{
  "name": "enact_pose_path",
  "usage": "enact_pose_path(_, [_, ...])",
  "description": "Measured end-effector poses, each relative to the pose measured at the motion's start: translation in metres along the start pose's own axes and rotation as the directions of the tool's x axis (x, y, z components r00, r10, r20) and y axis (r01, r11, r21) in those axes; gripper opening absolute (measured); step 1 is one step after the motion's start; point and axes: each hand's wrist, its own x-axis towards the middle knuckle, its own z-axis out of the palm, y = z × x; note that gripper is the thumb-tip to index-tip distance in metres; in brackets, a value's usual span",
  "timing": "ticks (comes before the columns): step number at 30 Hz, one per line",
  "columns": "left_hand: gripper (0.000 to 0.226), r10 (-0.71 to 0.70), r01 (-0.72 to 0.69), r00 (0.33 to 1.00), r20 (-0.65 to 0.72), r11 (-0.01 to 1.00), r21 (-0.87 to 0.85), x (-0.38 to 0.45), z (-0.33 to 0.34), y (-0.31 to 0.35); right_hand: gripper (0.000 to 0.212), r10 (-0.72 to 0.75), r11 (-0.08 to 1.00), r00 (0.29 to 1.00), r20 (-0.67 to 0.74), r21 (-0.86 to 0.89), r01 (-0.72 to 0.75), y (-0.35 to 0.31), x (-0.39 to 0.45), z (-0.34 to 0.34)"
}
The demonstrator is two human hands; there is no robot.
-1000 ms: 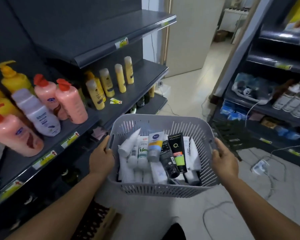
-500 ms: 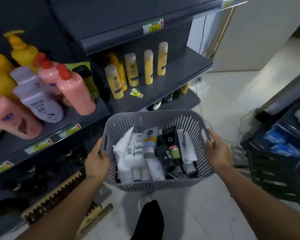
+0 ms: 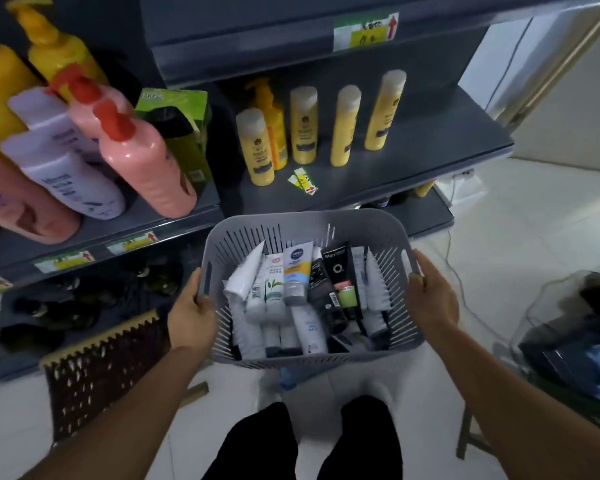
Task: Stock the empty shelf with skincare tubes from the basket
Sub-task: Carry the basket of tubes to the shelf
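Observation:
A grey slotted plastic basket (image 3: 302,225) hangs in front of me above my knees. My left hand (image 3: 191,313) grips its left rim and my right hand (image 3: 430,294) grips its right rim. Inside lie several skincare tubes (image 3: 297,271), white, blue-and-yellow and black-and-green, mostly cap down. Just beyond the basket is a dark grey shelf (image 3: 413,161) with free room on its right half and front.
Yellow bottles (image 3: 303,124) stand at the back of that shelf, a loose price tag (image 3: 302,180) in front. Pink and lilac pump bottles (image 3: 142,161) fill the shelf to the left. A perforated brown panel (image 3: 101,368) leans on the floor at left; cables and boxes lie at right.
My view has turned left and down toward the shelving and moved closer. Both hands still hold the basket, which now sits lower and right before the yellow-bottle shelf.

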Motion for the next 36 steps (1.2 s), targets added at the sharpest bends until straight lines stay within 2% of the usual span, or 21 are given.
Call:
enact_pose_path(9, [0.050, -0.194, 0.195, 0.953, -0.232, 0.981, -0.017, -0.036, 0.061, 0.002, 0.048, -0.201, 0.975, 0.959, 0.197, -0.057, 0.216, 0.018, 0.083, 0.004])
enact_pose_path(13, [0.051, -0.264, 0.255, 0.923, -0.282, 0.965, -0.068, -0.047, 0.090, -0.009, 0.047, -0.288, 0.950, 0.929, 0.232, -0.054, 0.308, 0.025, 0.110, 0.012])
enact_pose_path(17, [0.052, -0.289, 0.268, 0.904, -0.314, 0.957, -0.111, -0.051, 0.112, -0.024, 0.046, -0.313, 0.944, 0.918, 0.245, -0.029, 0.329, 0.034, 0.120, 0.028])
enact_pose_path(21, [0.050, -0.248, 0.220, 0.905, -0.347, 0.968, -0.117, -0.048, 0.120, -0.035, 0.047, -0.316, 0.943, 0.924, 0.217, -0.030, 0.330, 0.040, 0.126, 0.040])
enact_pose_path(30, [0.054, -0.251, 0.250, 0.924, -0.289, 0.967, -0.040, -0.054, 0.115, -0.029, 0.048, -0.321, 0.935, 0.918, 0.235, -0.078, 0.347, 0.034, 0.119, 0.036])
enact_pose_path(33, [0.059, -0.235, 0.252, 0.945, -0.229, 0.966, 0.048, -0.054, 0.112, -0.032, 0.052, -0.317, 0.928, 0.911, 0.262, -0.109, 0.355, 0.034, 0.118, 0.034])
enact_pose_path(36, [0.062, -0.162, 0.189, 0.973, -0.163, 0.968, 0.167, -0.057, 0.107, -0.031, 0.060, -0.317, 0.918, 0.896, 0.310, -0.135, 0.372, 0.032, 0.111, 0.034])
